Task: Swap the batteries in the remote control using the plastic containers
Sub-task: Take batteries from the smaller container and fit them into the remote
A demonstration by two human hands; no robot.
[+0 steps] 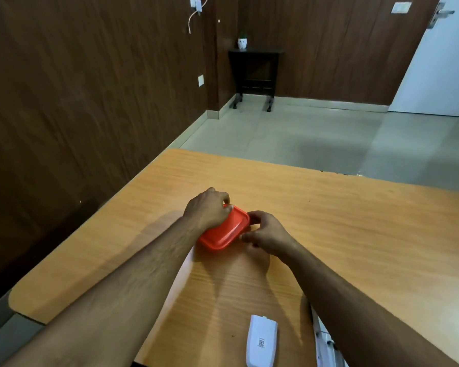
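both hands grip the red-lidded container (224,230), long axis slanting near-left to far-right: left hand (208,209) at its far-left corner, right hand (265,231) on its right edge.

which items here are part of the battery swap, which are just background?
Job:
- orange-lidded container, left hand on its lid, right hand gripping its right edge
- white remote, lying back side up near the table's near edge

Background:
- wooden table
- small dark side table with a white pot
- white door
- wall charger and cable
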